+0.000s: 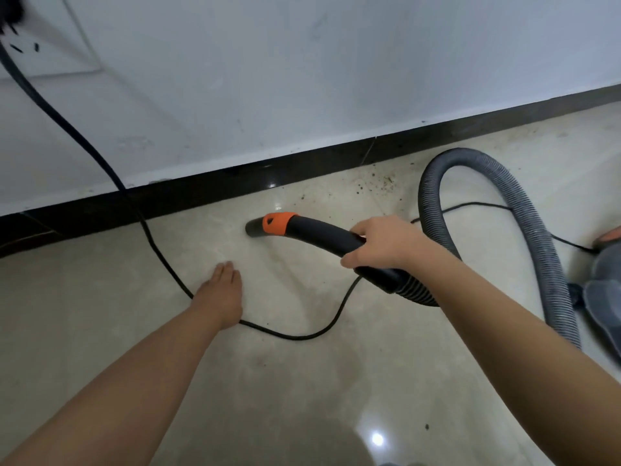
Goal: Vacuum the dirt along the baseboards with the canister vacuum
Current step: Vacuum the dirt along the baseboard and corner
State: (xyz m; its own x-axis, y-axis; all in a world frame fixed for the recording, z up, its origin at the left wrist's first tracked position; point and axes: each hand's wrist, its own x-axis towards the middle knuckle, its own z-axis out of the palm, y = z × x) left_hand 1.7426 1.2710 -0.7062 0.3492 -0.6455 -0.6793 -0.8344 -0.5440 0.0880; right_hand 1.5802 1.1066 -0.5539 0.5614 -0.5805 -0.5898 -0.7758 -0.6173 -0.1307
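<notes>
Right hand (pixel 379 243) fingers curled round vacuum handle (pixel 322 235), left hand (pixel 220 294) flat on floor (pixel 302 381), power cord (pixel 161 250) looping between, dirt (pixel 376 185) by baseboard (pixel 201 186)

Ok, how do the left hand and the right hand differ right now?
The left hand lies flat, fingers straight, on the floor beside the power cord; the right hand is curled round the vacuum handle. Left holds nothing; right aims the nozzle short of the baseboard. Both are bare.

Dirt (pixel 376 185) lies beside the baseboard (pixel 235 183), right of the nozzle (pixel 257 227).
</notes>
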